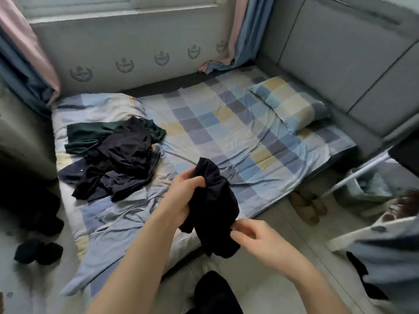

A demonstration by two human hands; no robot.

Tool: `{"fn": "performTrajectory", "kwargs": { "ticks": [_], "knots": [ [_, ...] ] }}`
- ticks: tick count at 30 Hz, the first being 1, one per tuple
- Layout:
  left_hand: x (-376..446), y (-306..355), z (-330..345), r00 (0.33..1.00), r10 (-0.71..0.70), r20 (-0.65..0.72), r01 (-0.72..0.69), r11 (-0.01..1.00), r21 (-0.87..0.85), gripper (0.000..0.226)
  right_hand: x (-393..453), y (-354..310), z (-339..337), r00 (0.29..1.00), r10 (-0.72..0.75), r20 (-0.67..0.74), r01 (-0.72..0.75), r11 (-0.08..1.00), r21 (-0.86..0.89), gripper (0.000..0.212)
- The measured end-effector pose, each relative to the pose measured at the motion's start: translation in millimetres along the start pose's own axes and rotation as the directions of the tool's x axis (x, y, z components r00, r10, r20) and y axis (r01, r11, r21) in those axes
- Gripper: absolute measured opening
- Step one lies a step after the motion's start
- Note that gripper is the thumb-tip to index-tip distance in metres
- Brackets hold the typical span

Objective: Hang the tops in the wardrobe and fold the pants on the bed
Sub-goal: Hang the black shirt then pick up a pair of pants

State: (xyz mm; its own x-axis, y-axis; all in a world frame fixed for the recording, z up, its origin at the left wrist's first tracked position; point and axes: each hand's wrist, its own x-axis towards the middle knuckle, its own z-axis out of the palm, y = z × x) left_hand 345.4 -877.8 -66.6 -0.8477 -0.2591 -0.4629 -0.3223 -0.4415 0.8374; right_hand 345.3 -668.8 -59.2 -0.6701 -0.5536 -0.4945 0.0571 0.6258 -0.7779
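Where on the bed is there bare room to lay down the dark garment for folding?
The free patch is the checked sheet between the heap of dark clothes and the pillow. The bed's left part is crowded by that heap and by the rumpled quilt nearer the person. Both the left hand and right hand hold the dark garment.

Black garment (215,200): soft matt cloth. Bed sheet (226,132): smooth checked cotton-like cloth. Headboard (340,64): grey padded fabric.

Both bare forearms reach forward from the bottom of the view. The left hand (184,196) is raised, fingers curled tight around a bunched black cloth garment (213,205). The right hand (256,237), lower, pinches its hanging edge.
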Motion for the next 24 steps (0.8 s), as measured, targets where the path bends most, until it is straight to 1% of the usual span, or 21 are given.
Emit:
{"fn": "performTrajectory", "kwargs": {
  "ticks": [2, 3, 5, 7, 8, 9, 11, 12, 13, 14, 15, 16, 17, 18, 19, 20, 21, 23, 24],
  "knots": [
    [-11, 2, 18, 0.996, 0.012, 0.084, -0.023, 0.991, 0.131, 0.04, -8, 19, -8, 0.994, 0.032, -0.104, -0.034, 0.999, -0.024, 0.019],
    [-17, 1, 31, 0.992, 0.005, 0.13, -0.034, 0.975, 0.221, 0.045, -15, 29, -12, 0.983, 0.052, -0.177, -0.055, 0.998, -0.011, 0.02],
    [-30, -2, 54, 0.971, 0.006, 0.239, -0.104, 0.911, 0.4, 0.049, -24, 47, -20, 0.935, 0.102, -0.339, -0.07, 0.992, 0.106, 0.016],
    [-44, -5, 78, 0.92, -0.007, 0.391, -0.22, 0.817, 0.533, 0.045, -33, 65, -30, 0.852, 0.169, -0.495, -0.042, 0.966, 0.257, 0.013],
    [-51, -5, 89, 0.884, -0.031, 0.466, -0.278, 0.768, 0.578, 0.043, -38, 73, -35, 0.815, 0.183, -0.55, -0.018, 0.956, 0.293, 0.018],
    [-59, -4, 104, 0.84, -0.058, 0.539, -0.343, 0.713, 0.611, 0.041, -46, 84, -42, 0.787, 0.186, -0.588, 0.0, 0.953, 0.302, 0.027],
    [-73, -3, 129, 0.753, -0.091, 0.652, -0.474, 0.611, 0.633, 0.038, -58, 106, -54, 0.802, 0.187, -0.567, 0.012, 0.945, 0.328, 0.046],
    [-78, -2, 139, 0.718, -0.089, 0.69, -0.534, 0.566, 0.628, 0.036, -62, 119, -58, 0.825, 0.188, -0.532, -0.04, 0.96, 0.276, 0.055],
    [-83, -3, 154, 0.688, -0.077, 0.722, -0.587, 0.525, 0.616, 0.034, -70, 135, -64, 0.839, 0.184, -0.511, -0.114, 0.98, 0.164, 0.062],
    [-85, -3, 166, 0.672, -0.054, 0.739, -0.622, 0.5, 0.603, 0.034, -77, 149, -70, 0.853, 0.173, -0.492, -0.177, 0.983, 0.038, 0.059],
    [-85, -5, 178, 0.666, -0.02, 0.746, -0.642, 0.494, 0.587, 0.036, -84, 162, -76, 0.852, 0.166, -0.496, -0.21, 0.977, -0.034, 0.041],
    [-82, -6, 186, 0.68, 0.026, 0.732, -0.645, 0.496, 0.582, 0.037, -93, 169, -83, 0.844, 0.168, -0.509, -0.206, 0.978, -0.018, 0.015],
    [-76, -10, 195, 0.706, 0.085, 0.703, -0.643, 0.493, 0.586, 0.037, -106, 179, -92, 0.833, 0.166, -0.528, -0.17, 0.985, 0.042, 0.012],
    [-69, -16, 210, 0.738, 0.144, 0.659, -0.633, 0.487, 0.602, 0.035, -122, 193, -108, 0.809, 0.187, -0.557, -0.12, 0.98, 0.156, 0.024],
    [-59, -20, 216, 0.774, 0.197, 0.602, -0.611, 0.484, 0.626, 0.035, -135, 202, -120, 0.784, 0.225, -0.578, -0.073, 0.959, 0.274, 0.029],
    [-50, -27, 228, 0.804, 0.237, 0.546, -0.585, 0.484, 0.651, 0.037, -154, 213, -137, 0.755, 0.266, -0.599, -0.018, 0.922, 0.387, 0.028],
    [-42, -35, 237, 0.833, 0.263, 0.487, -0.551, 0.484, 0.68, 0.042, -172, 220, -155, 0.74, 0.284, -0.609, 0.042, 0.885, 0.464, 0.024],
    [-28, -54, 261, 0.876, 0.276, 0.395, -0.481, 0.449, 0.753, 0.054, -207, 229, -187, 0.718, 0.276, -0.639, 0.136, 0.845, 0.518, 0.011],
    [-25, -67, 278, 0.886, 0.257, 0.387, -0.463, 0.428, 0.776, 0.057, -224, 233, -205, 0.714, 0.259, -0.65, 0.179, 0.83, 0.528, 0.007]
  ]
}}
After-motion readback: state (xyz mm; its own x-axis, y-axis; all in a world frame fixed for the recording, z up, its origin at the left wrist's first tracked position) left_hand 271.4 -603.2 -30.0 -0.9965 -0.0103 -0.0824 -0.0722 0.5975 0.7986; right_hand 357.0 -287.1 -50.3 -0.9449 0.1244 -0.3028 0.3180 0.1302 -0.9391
